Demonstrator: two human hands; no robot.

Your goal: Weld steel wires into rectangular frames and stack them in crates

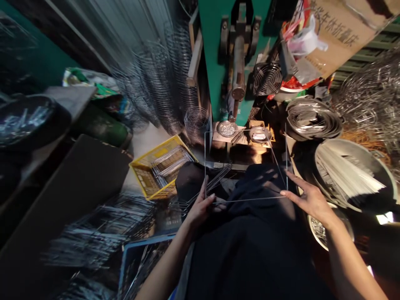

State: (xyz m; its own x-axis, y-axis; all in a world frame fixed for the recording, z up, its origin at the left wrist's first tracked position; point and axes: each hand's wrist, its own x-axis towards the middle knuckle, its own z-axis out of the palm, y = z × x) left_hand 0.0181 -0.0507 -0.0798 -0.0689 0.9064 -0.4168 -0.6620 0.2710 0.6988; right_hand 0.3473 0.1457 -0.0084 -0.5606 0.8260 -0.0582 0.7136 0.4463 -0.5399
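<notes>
A person's left hand pinches the near left corner of a thin wire frame, thumb and fingers pressed on the wire. The right hand meets the near right corner with fingers stretched out flat; whether it pinches the wire or only steadies it cannot be told. The frame is a large open rectangle held over the person's dark lap, its near side running between the two hands and its far side reaching toward a green machine. At the machine's foot sit two small dishes, holding small metal parts. To handle the frame well, both corners likely need even, light pressure, since wire this thin would probably bend or twist if one hand pulled harder. Keeping the frame level and square looks wise. Left of the lap stands a yellow crate with wire pieces. To the right lie a wire coil and a round tub of straight rods. The edges of the view are blurred.
</notes>
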